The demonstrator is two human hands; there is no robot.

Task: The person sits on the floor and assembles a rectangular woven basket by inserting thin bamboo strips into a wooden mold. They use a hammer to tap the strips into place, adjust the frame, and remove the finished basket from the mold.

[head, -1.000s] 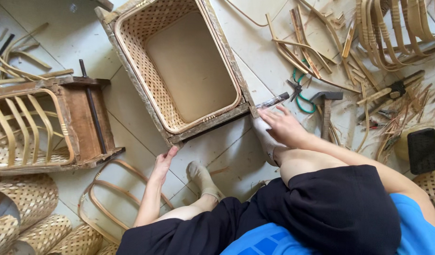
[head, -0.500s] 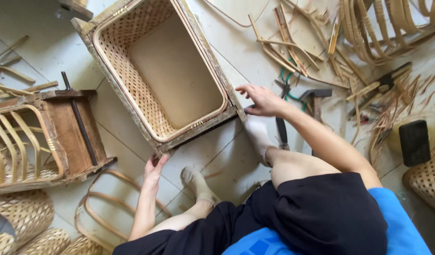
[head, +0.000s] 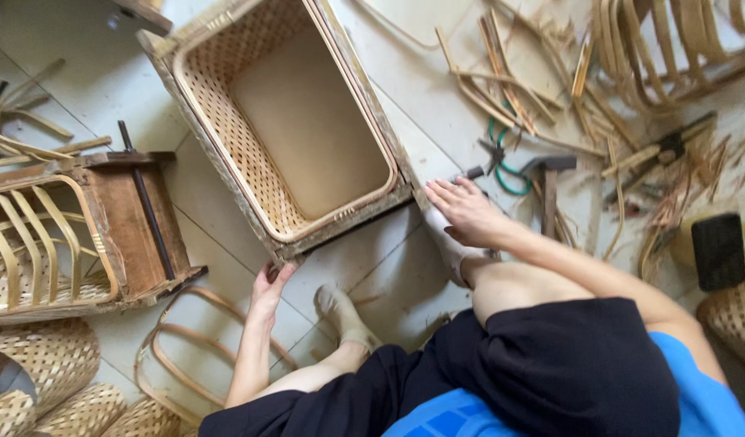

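— Where is free passage found?
— Bare floor tiles point(head: 389, 267) near the woven basket point(head: 292, 129) are unobstructed.
— Obstructions?
— Right side is blocked by hammer point(head: 549, 182), pliers point(head: 502, 158) and cane strips point(head: 518, 73); left by a wooden frame point(head: 134, 226).
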